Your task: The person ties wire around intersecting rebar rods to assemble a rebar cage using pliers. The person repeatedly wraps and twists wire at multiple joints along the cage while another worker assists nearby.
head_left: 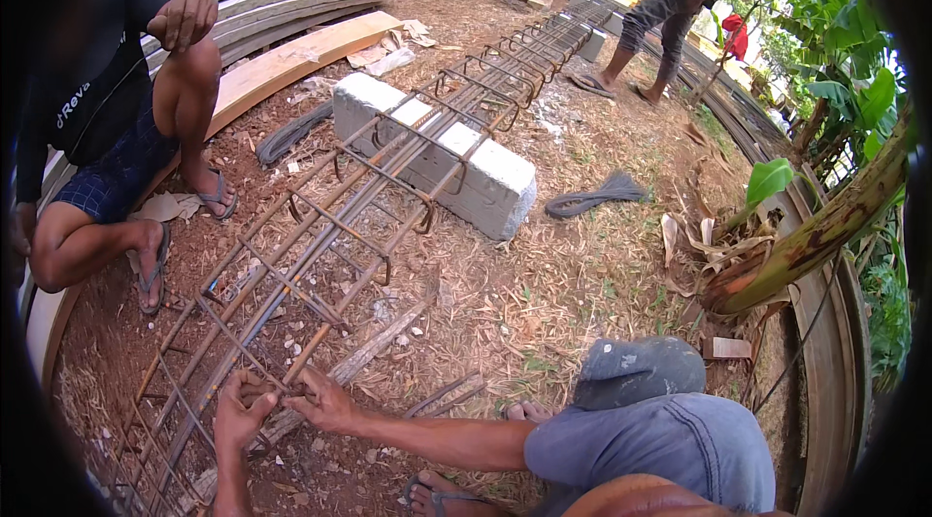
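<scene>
— Head view: what is the biggest thing down there?

— A long rebar cage (388, 187) of rusty brown steel. It lies on the bare earth and runs from the lower left corner up toward the top middle. Straight bars run lengthwise, with square stirrups set across them at intervals. Partway along, it rests on a pale concrete block (495, 182).

— What lies around it?

— Stacked pale planks (282, 66) at the upper left, where a seated person (107, 129) in sandals crouches beside the cage. A standing person (670, 2) is at its far end. A thick banana stem (815, 240) leans in on the right, and a bundle of dark tie wire (592, 195) lies just right of the block.

— And the hands?

— The left hand (238, 417) comes up from the lower edge to the near end of the cage, its fingers curled tight around one of the bars where a stirrup crosses. Touching the same joint from the right is a co-worker's hand (325, 402). It reaches in from a crouching figure in a grey cap and blue-grey shirt.

— What is hard to make out?

— The right hand is out of the picture. The cage's near end is cut off by the dark rim. Any wire at the joint is hidden under the fingers. The co-worker's face is hidden by the cap.
</scene>
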`<state>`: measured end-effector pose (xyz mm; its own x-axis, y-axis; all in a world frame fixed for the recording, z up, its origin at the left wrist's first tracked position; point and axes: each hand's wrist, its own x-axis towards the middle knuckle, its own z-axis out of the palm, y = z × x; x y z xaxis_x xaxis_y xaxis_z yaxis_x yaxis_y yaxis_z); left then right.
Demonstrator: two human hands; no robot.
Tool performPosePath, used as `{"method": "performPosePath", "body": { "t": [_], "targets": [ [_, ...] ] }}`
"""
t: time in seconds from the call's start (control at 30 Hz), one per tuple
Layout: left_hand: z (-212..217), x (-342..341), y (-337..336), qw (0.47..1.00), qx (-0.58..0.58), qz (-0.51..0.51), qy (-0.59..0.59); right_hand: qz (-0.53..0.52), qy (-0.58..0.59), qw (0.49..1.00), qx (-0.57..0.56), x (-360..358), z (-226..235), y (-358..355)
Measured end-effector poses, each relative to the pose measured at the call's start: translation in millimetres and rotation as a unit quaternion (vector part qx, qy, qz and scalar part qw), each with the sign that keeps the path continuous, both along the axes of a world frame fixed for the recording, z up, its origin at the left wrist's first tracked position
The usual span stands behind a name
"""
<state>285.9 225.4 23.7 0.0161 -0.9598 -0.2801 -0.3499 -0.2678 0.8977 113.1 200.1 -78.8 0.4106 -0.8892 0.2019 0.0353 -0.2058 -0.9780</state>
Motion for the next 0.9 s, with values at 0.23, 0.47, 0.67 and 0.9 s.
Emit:
{"method": "performPosePath", "body": {
  "t": [0.23, 0.47, 0.67, 0.9],
  "targets": [
    [-28, 36, -21, 0.960, 0.238, 0.115, 0.097, -0.054, 0.023, 0.998, -0.026, 9, -10, 8],
    [-16, 18, -30, 0.964, 0.205, 0.038, 0.166, 0.047, -0.051, 0.992, 0.104, -10, -6, -8],
    [-30, 14, -32, 0.973, 0.185, 0.044, 0.129, 0.187, -0.065, 0.935, 0.294, -40, -22, -56],
    [4, 1, -22, 0.986, 0.137, 0.016, -0.095, 0.194, -0.238, 0.886, 0.348, -2, 6, -58]
  ]
}}
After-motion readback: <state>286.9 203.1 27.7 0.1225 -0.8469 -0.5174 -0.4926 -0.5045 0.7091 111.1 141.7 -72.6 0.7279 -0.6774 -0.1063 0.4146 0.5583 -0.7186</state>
